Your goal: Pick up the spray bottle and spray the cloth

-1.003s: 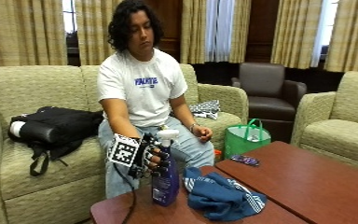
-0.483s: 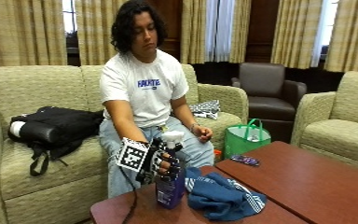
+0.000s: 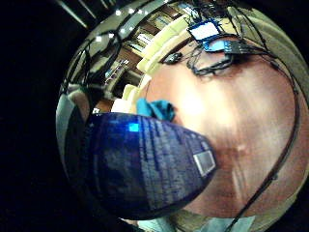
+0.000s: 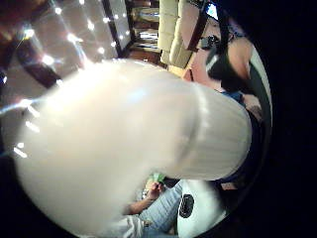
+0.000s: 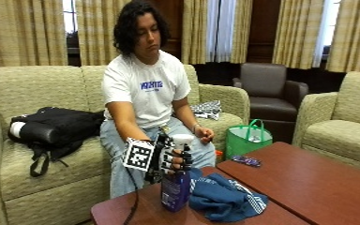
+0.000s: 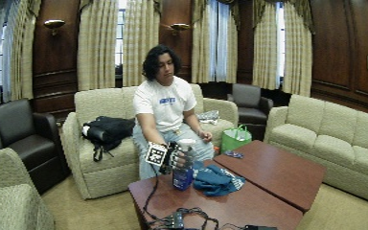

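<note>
Blue spray bottle (image 5: 176, 190) stands upright on the wooden table (image 5: 304, 176), the gloved right hand (image 5: 170, 157) clamped around its neck; the rigid plastic looks slippery. Soft blue cloth (image 5: 227, 199) lies just beside it.

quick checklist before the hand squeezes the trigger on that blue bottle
1. Gloved right hand grips the neck of the blue plastic spray bottle: ok.
2. Bottle upright on the reddish-brown wooden table: ok.
3. Crumpled blue cloth lies beside the bottle on the table: ok.
4. White spray head aimed at the cloth: cannot tell.
5. Finger on the trigger: cannot tell.
6. Bare hand rests on the lap, away from the cloth: ok.
</note>
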Available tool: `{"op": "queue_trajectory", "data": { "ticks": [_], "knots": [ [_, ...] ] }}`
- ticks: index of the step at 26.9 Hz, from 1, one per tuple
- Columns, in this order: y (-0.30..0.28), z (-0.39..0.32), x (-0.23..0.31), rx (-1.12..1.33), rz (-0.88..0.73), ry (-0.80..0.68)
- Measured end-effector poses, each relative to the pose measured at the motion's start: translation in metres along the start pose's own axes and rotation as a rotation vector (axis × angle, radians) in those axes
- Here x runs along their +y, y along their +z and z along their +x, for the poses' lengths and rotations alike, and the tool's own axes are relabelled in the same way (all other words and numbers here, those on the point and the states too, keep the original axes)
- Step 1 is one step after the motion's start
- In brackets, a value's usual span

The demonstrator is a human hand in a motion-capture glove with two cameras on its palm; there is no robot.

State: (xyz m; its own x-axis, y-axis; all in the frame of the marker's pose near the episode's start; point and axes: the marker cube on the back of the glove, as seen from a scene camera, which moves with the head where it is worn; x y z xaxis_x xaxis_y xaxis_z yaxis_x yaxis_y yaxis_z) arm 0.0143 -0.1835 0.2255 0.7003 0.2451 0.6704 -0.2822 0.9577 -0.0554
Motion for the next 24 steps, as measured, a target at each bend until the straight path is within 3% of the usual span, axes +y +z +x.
{"op": "queue_trajectory", "data": {
  "ticks": [7,14,20,24],
  "knots": [
    [-0.001,-0.010,-0.019,0.025,0.278,-0.117],
    [-0.019,-0.022,0.012,0.033,0.208,-0.137],
    [-0.064,-0.081,0.042,0.022,0.115,-0.093],
    [-0.090,-0.123,0.026,0.135,0.170,-0.284]
  ]
}}
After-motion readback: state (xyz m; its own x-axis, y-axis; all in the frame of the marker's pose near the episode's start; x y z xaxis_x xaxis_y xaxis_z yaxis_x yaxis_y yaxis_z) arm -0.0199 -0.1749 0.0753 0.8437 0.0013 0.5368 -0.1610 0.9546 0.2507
